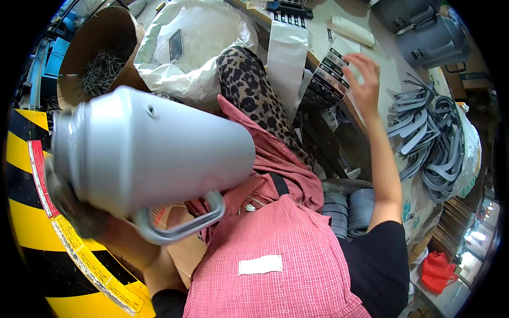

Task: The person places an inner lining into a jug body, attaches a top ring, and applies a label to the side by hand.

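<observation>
Your left hand (77,204) grips the grey jug (175,151) by its left end, raised at your left; your right hand (366,87) reaches the label strip (325,80), any pinch unclear. You're likely fetching a label: peel cleanly, jug steady.

Big cardboard drum (108,32) with thin grey bits (107,71) inside (can't tell what they are), whitish plastic (225,29) right beside it, yellow-and-black striped panel (31,225), red bundle (438,271) lower right.

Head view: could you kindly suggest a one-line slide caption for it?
Left hand holding a gray pitcher, with the open right hand beside a strip of dark labels.
</observation>
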The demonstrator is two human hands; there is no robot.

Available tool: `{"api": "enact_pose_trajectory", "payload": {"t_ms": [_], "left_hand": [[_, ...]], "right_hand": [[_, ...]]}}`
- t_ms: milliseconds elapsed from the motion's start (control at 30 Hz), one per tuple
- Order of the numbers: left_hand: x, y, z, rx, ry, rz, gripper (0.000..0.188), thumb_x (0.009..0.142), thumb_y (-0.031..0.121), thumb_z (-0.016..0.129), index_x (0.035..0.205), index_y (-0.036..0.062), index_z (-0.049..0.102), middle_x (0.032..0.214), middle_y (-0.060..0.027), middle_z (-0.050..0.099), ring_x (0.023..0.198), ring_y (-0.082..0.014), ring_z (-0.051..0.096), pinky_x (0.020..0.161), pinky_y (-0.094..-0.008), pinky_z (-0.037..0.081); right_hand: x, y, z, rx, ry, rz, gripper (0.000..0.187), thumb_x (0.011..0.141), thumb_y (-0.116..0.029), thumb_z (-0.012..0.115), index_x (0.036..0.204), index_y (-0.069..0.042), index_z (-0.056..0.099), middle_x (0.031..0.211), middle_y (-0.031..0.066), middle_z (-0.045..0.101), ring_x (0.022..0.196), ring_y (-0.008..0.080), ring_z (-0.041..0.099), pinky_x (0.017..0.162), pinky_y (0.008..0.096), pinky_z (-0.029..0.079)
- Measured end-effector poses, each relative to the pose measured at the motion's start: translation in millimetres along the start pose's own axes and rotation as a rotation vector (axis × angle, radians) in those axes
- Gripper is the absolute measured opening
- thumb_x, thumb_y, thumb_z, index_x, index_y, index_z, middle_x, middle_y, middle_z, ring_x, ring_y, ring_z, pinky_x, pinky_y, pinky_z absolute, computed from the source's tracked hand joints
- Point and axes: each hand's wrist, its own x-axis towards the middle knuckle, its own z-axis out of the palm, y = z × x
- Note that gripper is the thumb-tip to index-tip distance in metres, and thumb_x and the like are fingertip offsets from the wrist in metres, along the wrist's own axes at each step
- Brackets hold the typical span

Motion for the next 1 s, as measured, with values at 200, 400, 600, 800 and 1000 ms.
{"api": "enact_pose_trajectory", "payload": {"t_ms": [200,400,600,800,1000], "left_hand": [[45,-123,71,-0.228,-0.229,-1.001,0.049,0.101,0.046,0.055,0.131,0.0073,0.063,0.120,-0.0091,0.067,0.105,-0.0187,0.064,0.093,-0.0352,0.053],[-7,-199,140,-0.623,-0.139,-0.872,0.043,0.099,0.037,0.065,0.133,0.0114,0.060,0.123,-0.0060,0.063,0.114,-0.0154,0.057,0.100,-0.0303,0.045],[-3,-173,143,-0.524,-0.028,-0.899,0.046,0.100,0.037,0.062,0.139,0.0113,0.058,0.122,-0.0077,0.065,0.109,-0.0156,0.060,0.095,-0.0299,0.049],[-34,-147,141,-0.040,-0.146,-0.505,0.051,0.107,0.036,0.047,0.141,-0.0010,0.052,0.136,-0.0132,0.058,0.121,-0.0200,0.056,0.107,-0.0338,0.043],[-71,-114,145,0.095,-0.045,-0.364,0.059,0.105,0.041,0.050,0.145,-0.0016,0.045,0.141,-0.0168,0.052,0.131,-0.0258,0.047,0.113,-0.0381,0.036]], "right_hand": [[-15,100,37,-0.046,-0.150,0.150,0.036,0.083,-0.035,0.077,0.114,-0.017,0.075,0.117,0.0021,0.066,0.116,0.0270,0.055,0.098,0.0393,0.045],[-24,84,35,-0.157,-0.078,0.287,0.028,0.084,-0.033,0.076,0.105,-0.015,0.078,0.106,0.0031,0.069,0.101,0.0274,0.060,0.090,0.0400,0.049],[-35,54,32,-0.237,-0.077,0.157,0.021,0.089,-0.022,0.072,0.108,-0.013,0.076,0.111,0.0030,0.070,0.105,0.0262,0.062,0.090,0.0386,0.049],[-27,63,33,-0.189,-0.059,0.255,0.025,0.088,-0.027,0.072,0.110,-0.015,0.076,0.117,0.0020,0.068,0.105,0.0294,0.059,0.095,0.0389,0.047],[-29,72,35,-0.158,-0.077,0.335,0.023,0.087,-0.031,0.074,0.103,-0.016,0.078,0.111,0.0001,0.070,0.100,0.0261,0.062,0.092,0.0383,0.048]]}}
